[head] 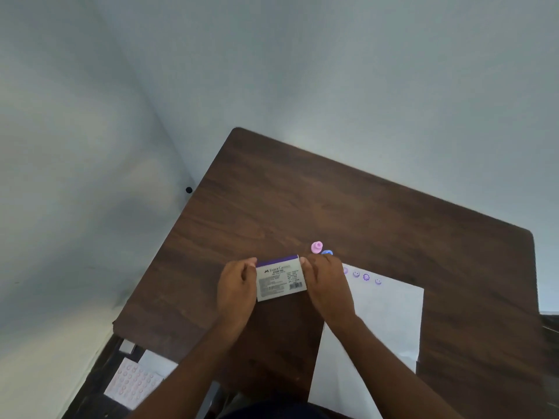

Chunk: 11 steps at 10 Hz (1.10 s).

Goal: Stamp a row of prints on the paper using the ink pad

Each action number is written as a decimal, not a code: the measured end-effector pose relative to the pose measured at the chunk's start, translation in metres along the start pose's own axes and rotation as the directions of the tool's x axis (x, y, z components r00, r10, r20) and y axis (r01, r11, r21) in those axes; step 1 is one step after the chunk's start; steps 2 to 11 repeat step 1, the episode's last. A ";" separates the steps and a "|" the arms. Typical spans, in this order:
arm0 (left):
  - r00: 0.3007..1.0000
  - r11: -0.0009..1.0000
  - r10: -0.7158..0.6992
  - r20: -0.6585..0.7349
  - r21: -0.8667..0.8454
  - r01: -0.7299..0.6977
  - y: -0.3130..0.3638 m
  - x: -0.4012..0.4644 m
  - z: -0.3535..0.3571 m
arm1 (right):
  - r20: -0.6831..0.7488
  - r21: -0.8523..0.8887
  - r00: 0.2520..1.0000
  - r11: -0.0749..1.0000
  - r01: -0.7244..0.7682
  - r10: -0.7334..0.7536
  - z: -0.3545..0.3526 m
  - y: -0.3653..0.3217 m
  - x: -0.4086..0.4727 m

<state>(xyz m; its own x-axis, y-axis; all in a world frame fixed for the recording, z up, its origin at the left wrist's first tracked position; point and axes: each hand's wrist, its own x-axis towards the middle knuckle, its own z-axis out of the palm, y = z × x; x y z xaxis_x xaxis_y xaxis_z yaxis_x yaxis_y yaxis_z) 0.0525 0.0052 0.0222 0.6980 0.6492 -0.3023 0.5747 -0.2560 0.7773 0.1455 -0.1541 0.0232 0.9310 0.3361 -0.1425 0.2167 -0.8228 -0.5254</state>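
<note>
The ink pad [280, 278], a flat rectangular case w/ a white printed label and a purple strip along its far edge, sits between the two hands, over the dark wood table [302, 201]; can't tell if it rests on the wood or is lifted a bit. Left hand [237, 287] grips its left end, fingers curled round the short edge, thumb tip at the far corner. Right hand [326, 285] does the same on the right end, fingers bent over that edge. Lid looks closed, no ink surface showing. Just right of the right hand lies the white paper [390, 316], running back toward the person under the right forearm; along its far edge is a row of small purple prints [361, 276], approx four visible, the nearest one partly hidden by the knuckles. Just beyond the right hand stand two small stamps: a pink stamp [316, 247] and, touching or nearly so, a blue stamp [327, 252] mostly hidden behind the fingers. Well off to the near left of the left hand, below table level, is a pale sheet w/ rows of round bumps [133, 382].
</note>
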 end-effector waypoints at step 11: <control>0.969 0.966 0.246 0.021 0.071 -0.247 0.035 0.012 0.000 | -0.206 -0.011 0.975 0.996 0.087 -0.087 -0.031 -0.006 0.014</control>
